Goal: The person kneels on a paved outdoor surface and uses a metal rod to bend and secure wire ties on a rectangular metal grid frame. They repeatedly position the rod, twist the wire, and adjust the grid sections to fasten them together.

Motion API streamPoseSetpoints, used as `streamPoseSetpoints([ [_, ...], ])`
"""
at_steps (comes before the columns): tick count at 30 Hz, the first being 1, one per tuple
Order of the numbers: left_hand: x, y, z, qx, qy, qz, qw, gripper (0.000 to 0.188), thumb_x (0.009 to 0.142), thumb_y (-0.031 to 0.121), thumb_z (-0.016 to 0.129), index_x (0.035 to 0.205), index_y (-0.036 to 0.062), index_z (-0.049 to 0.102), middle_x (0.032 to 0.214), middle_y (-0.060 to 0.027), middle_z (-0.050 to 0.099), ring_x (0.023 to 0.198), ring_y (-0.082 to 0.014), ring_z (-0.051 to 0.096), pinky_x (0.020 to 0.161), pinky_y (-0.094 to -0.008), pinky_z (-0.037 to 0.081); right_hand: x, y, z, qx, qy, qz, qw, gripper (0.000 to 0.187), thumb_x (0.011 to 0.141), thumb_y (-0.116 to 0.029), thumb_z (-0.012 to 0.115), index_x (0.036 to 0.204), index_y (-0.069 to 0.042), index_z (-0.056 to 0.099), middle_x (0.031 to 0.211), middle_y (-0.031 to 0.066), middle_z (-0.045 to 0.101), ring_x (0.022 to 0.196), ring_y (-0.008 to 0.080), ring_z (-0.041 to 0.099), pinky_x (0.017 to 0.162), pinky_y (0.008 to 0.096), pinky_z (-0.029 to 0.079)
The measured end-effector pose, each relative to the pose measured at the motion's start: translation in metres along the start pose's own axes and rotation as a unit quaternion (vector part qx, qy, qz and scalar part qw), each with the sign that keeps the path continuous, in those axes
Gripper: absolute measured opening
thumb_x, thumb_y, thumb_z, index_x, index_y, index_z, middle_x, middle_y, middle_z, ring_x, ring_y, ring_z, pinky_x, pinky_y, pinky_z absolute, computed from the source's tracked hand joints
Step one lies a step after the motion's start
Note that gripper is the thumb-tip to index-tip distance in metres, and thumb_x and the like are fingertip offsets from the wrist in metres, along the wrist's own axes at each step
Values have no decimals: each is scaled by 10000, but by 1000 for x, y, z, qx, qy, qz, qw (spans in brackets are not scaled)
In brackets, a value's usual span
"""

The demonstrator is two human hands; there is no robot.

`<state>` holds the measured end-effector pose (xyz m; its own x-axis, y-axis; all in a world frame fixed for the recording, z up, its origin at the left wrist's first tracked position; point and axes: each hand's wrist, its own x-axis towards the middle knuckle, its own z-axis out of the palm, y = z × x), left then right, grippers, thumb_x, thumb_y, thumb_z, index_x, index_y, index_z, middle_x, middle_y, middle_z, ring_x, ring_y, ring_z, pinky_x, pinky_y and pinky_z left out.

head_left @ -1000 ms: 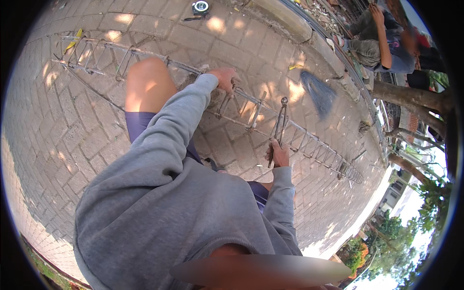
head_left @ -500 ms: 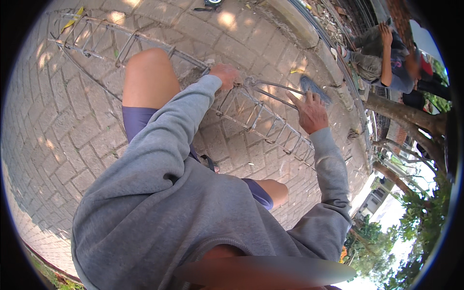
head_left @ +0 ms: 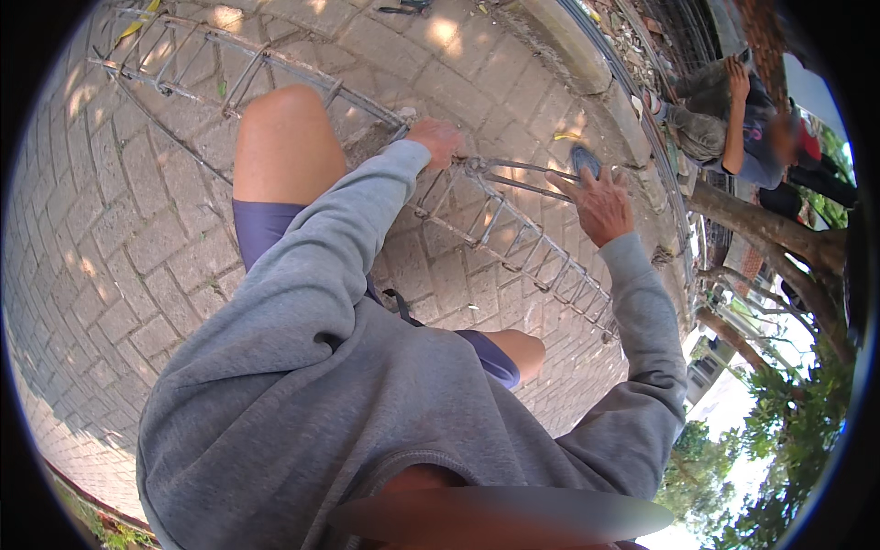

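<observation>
A long rebar cage [head_left: 527, 240] of thin steel bars and tie rings lies diagonally across the paving in front of me. My left hand [head_left: 434, 141] is closed over its upper bar near the middle, its fingertips partly hidden. Just right of those fingers is the jointed head of what look like long-handled pincers [head_left: 518, 169], against the cage. Their two dark handles run rightward, slightly apart. At the handle ends my right hand [head_left: 603, 206] curls over them, the index finger stretched along one.
Beyond my right hand lies a blue-grey sandal [head_left: 585, 161]. A concrete kerb [head_left: 573, 55] borders the paving, with a tree trunk [head_left: 770, 218] past it. A seated person [head_left: 733, 119] is at the upper right. A dark object [head_left: 403, 7] lies at the top edge.
My right hand has shifted slightly right and down along the handles, with its fingers drawn closer together. The left hand stays at the same spot on the cage.
</observation>
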<state>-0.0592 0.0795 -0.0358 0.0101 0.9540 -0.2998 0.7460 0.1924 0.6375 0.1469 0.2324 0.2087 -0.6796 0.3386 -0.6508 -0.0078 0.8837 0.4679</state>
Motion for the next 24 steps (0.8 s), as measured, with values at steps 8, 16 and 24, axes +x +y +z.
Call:
streamPoseSetpoints([
  [8,-2,4,-10,4,-26,-16,1000,296,826,130,655,1106,96,743,1200,-154,712,1155,-334,663,958,-464,528,-27,-33,26,353,-109,8,929,387,1031,-205,532,1398,-85,549,791,70,676,672,223,654,637,429,551],
  [16,6,-1,7,21,9,-33,999,407,823,119,664,1130,359,781,1174,-97,734,1107,-322,687,912,-459,556,-65,-107,40,775,-206,139,581,370,1071,-323,515,914,2,595,688,68,629,519,141,570,453,303,465],
  [24,2,1,-19,-35,-65,16,997,720,736,37,692,1436,141,558,1395,-149,579,1363,-341,490,1108,-474,437,-70,-113,50,750,-119,108,641,320,958,-267,688,1059,22,598,686,101,668,528,167,648,458,330,491],
])
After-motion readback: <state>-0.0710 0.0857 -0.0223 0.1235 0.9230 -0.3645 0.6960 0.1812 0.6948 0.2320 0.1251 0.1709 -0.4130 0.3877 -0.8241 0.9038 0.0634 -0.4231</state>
